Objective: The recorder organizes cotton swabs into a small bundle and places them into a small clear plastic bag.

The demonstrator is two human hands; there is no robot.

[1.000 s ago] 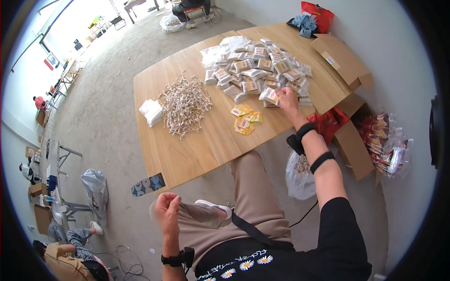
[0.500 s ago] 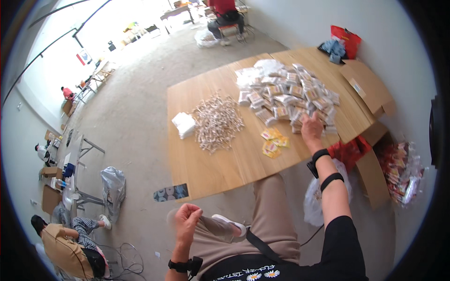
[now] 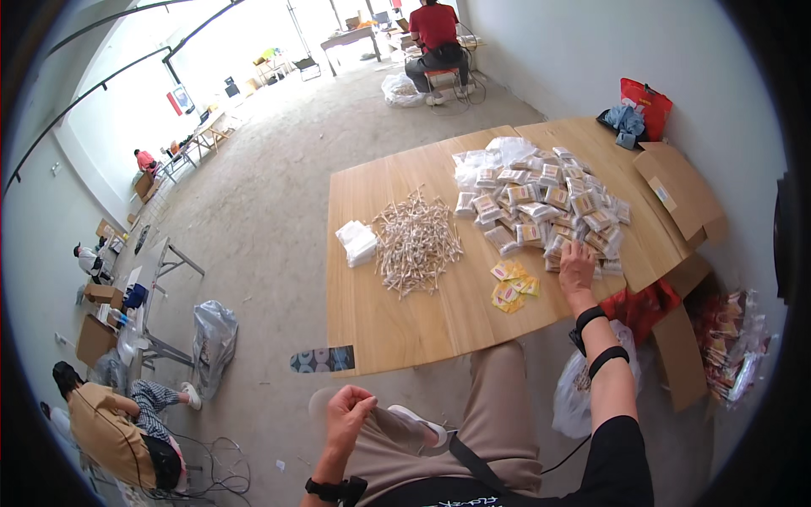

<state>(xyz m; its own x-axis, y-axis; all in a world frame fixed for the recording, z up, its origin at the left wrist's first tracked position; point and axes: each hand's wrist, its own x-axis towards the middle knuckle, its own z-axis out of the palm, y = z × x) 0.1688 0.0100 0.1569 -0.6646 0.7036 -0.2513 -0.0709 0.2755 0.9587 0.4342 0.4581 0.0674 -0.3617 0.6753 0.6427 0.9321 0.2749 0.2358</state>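
Observation:
My right hand (image 3: 578, 269) reaches over the table to the front edge of a heap of clear packets of cotton swabs (image 3: 532, 234). Its bunched fingers press down on a packet there, their tips partly hidden. My left hand (image 3: 346, 418) hovers above my lap, away from the table, thumb against curled fingers and nothing showing in it. Loose cotton swabs (image 3: 416, 245) with wooden-looking sticks lie in a pile left of the packets. Beside them is a stack of white plastic bags (image 3: 357, 242). Several small yellow cards (image 3: 511, 286) lie left of my right hand.
The wooden table (image 3: 380, 338) has a dark patterned strip (image 3: 323, 360) at its near left corner. Open cardboard boxes (image 3: 680, 190) and a white plastic bag (image 3: 583, 393) stand at the right. A seated person (image 3: 118, 431) is at lower left, another (image 3: 437, 42) far off.
The whole view has shifted, so the table sits lower and further right. My right hand stays at the front of the packet heap. My left hand remains curled above my lap.

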